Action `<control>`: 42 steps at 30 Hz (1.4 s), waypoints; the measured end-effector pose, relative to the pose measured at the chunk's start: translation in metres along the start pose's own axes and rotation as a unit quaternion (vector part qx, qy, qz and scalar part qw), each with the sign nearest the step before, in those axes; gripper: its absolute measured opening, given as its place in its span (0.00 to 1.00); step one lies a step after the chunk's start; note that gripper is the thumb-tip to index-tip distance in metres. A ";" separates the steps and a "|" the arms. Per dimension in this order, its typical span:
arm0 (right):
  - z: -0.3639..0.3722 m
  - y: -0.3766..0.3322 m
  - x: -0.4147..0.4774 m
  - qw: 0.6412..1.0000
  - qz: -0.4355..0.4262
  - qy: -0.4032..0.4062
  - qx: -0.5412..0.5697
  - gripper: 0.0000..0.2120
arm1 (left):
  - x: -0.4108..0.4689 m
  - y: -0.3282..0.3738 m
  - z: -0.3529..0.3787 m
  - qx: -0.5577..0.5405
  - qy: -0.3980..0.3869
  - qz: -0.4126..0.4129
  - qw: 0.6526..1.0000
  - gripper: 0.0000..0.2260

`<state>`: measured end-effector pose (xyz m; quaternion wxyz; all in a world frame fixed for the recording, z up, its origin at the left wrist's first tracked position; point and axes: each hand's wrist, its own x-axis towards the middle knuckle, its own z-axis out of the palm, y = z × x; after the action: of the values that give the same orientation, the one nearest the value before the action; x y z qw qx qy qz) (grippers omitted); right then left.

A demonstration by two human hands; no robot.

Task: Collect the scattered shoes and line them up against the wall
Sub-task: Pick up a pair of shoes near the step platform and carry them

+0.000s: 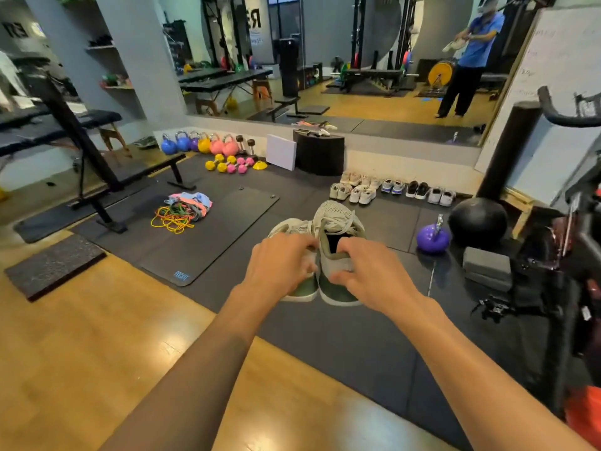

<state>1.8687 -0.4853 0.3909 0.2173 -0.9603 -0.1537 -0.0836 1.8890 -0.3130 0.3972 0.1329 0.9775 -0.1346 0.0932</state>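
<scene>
I hold a pair of pale grey-green sneakers with dark green heels out in front of me, above the black floor mat. My left hand (281, 263) grips the left shoe (294, 226) at its collar. My right hand (369, 271) grips the right shoe (338, 222) by the heel, toe pointing away. Along the base of the mirrored wall (406, 161) stands a row of shoes: beige and white pairs (356, 189), a grey-blue pair (392, 186), a black pair (417, 189) and a grey pair (441, 196).
A purple kettlebell (433, 238) and a black medicine ball (477, 221) sit right of the row. Foam blocks (487, 268) and an exercise bike (572, 255) crowd the right. A black box (320, 154), coloured kettlebells (203, 144), resistance bands (182, 211) and a bench (97, 177) lie left.
</scene>
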 end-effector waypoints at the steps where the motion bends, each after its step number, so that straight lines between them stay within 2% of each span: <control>1: 0.006 0.012 0.021 1.000 0.005 0.001 0.001 0.12 | 0.025 -0.007 0.009 -0.005 0.002 0.004 1.000 0.14; 6: 0.029 0.076 0.117 0.998 0.057 0.004 -0.004 0.13 | 0.153 -0.032 0.058 -0.028 -0.021 0.051 0.998 0.14; 9: 0.031 0.117 0.172 0.994 0.104 0.012 -0.006 0.10 | 0.233 -0.035 0.081 -0.030 -0.051 0.088 0.994 0.15; 19: 0.042 0.312 0.325 0.968 0.246 0.046 0.005 0.10 | 0.476 0.013 0.187 -0.015 -0.095 0.192 0.977 0.12; 30: 0.037 0.496 0.522 0.967 0.249 0.014 0.041 0.12 | 0.726 0.042 0.271 0.065 -0.158 0.207 0.963 0.10; 42: 0.055 0.690 0.744 0.945 0.319 -0.048 0.048 0.09 | 1.019 0.042 0.395 0.050 -0.213 0.248 0.944 0.14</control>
<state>2.8012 -0.8602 0.2405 0.2709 -0.9504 0.1462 0.0441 2.8994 -0.7071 0.2547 0.0243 0.9157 -0.3928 -0.0810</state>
